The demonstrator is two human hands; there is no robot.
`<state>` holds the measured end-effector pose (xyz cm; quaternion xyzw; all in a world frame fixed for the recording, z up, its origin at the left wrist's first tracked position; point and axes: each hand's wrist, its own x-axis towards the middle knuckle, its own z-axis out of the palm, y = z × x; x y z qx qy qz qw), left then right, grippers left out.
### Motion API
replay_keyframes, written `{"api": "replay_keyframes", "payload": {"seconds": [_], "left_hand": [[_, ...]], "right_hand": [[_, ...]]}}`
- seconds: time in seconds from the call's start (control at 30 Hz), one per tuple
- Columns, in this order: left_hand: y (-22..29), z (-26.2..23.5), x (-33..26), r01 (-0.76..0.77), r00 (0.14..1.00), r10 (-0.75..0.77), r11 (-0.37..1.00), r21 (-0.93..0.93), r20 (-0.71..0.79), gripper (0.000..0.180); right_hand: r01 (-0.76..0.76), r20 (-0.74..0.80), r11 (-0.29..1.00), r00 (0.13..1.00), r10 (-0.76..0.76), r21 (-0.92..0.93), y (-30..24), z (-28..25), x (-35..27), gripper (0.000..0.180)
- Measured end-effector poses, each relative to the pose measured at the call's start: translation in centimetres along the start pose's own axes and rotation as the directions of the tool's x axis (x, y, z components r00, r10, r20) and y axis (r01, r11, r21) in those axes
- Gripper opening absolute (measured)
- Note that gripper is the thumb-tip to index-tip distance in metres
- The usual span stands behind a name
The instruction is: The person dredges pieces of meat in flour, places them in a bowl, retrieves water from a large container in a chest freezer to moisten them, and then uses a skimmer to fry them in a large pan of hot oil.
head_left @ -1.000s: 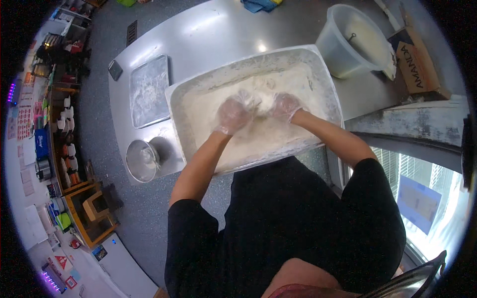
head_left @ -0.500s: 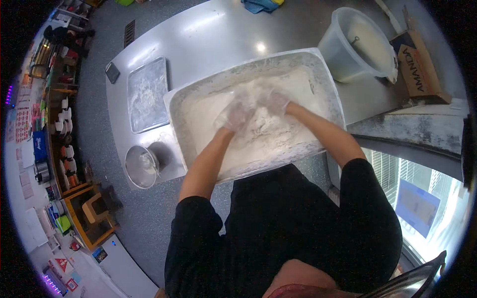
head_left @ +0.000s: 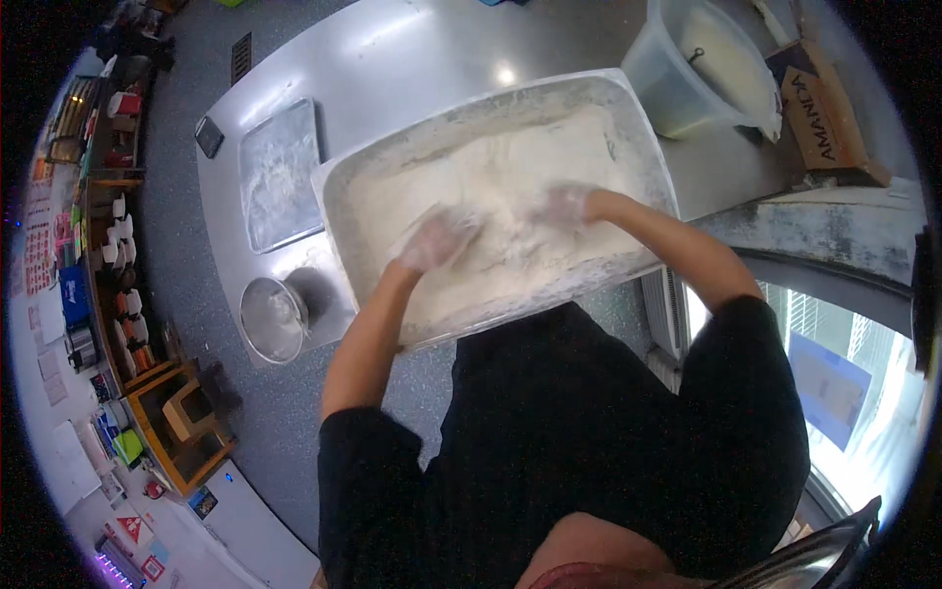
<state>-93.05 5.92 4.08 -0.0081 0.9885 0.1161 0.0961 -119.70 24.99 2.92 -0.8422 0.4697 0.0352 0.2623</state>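
Left to right. Sieve point(head_left: 273, 319) sits at the bench point(head_left: 412, 59) edge, at about 8 o'clock from your left hand, well apart. Floured tray point(head_left: 280, 172) lies flat at 10 o'clock from that hand, just beside the tub's left wall.

Tub point(head_left: 638, 128) is the big rectangular one, long axis running roughly 8 to 2 o'clock across the bench, near edge right against your body. Flour point(head_left: 510, 167) fills it, most of the bulk toward the far side.

Your left hand point(head_left: 437, 239) is in the flour near tub centre, gloved and coated white, fingers curled down into the mix. Can't tell if it's closed on a clump or just pressing. Your right hand point(head_left: 567, 204) is just at 2 o'clock from the left, also buried, fingers loosely spread, blurred; grip not readable either.

Key relation: unworked flour lies at 12 o'clock from both hands, toward the far wall. Right hand is nearer to it.

Bucket point(head_left: 702, 64) stands at 1 o'clock past the tub's far right corner, box point(head_left: 819, 118) beside it.
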Motion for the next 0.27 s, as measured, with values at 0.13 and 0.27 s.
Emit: {"api": "replay_keyframes", "payload": {"seconds": [0.13,0.27], "left_hand": [[-0.2,-1.3,-3.3,0.21,0.895,-0.195,0.978,0.008,0.401,0.044],[1.2,0.0,1.0,0.518,0.635,-0.184,0.821,-0.238,0.75,0.062]], "right_hand": [[-0.814,0.779,0.01,0.558,0.286,0.58,-1.5,-3.6,-5.6,0.044],[-0.565,0.473,0.023,0.712,0.519,0.825,-6.2,-5.5,-1.6,0.061]]}}
